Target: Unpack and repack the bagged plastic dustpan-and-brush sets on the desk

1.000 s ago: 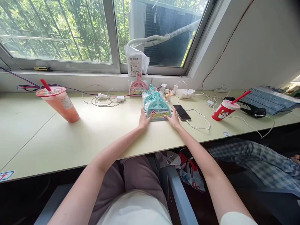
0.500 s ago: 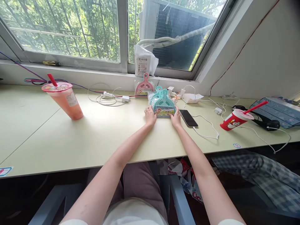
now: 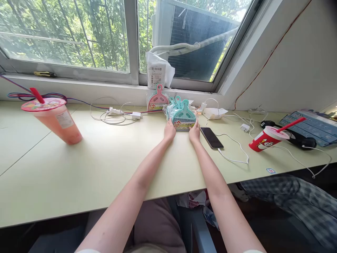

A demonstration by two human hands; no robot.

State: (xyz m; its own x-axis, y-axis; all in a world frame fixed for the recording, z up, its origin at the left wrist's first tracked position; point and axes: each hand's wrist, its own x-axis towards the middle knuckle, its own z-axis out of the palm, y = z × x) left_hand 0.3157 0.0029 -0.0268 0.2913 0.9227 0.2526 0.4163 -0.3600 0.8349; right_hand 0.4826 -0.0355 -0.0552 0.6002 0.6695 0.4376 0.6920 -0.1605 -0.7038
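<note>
A teal mini dustpan-and-brush set [image 3: 185,118] in clear wrapping stands on the desk, its handle pointing up. My left hand [image 3: 170,131] grips its left edge and my right hand [image 3: 194,131] its right edge, fingers closed along the sides. More teal dustpan sets [image 3: 172,105] stand right behind it, mostly covered, with their handles showing. Behind them to the left, a pink dustpan set [image 3: 158,99] leans upright against the wall below the window.
A phone [image 3: 211,137] on a white cable lies beside my right hand. A red cup [image 3: 267,139] stands farther right, near black headgear [image 3: 302,140]. On the left are a large pink drink [image 3: 61,123] and a charger [image 3: 136,115] with loose cables. A white-wrapped pack [image 3: 157,74] rests on the sill.
My head view has shifted forward and a little right. Both hands still hold the front teal set, with fingers now straighter along its sides. More teal handles show behind it.
</note>
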